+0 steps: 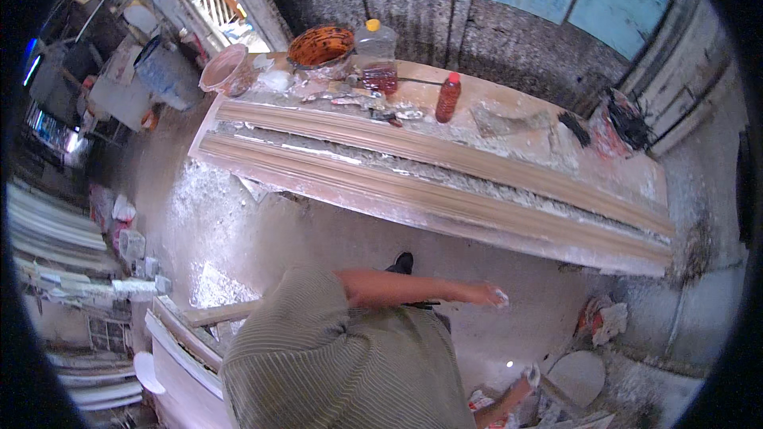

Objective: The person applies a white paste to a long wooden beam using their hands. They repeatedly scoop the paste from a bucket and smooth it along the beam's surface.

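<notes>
- Left hand, centre-right of frame: arm stretched out below the surface, fingers pinched on a small white lump; what it is, cannot tell.
- Right hand, bottom edge right of centre: smeared white, fingers closed on something pale, too blurred to name.
- Two long moulded strips lie side by side along the surface; orange bowl, clear bottle and red bottle stand along its upper-left end.
- Risk, as judged: the lump could slip from the pinch to the dusty floor; white debris underfoot may trip.
</notes>
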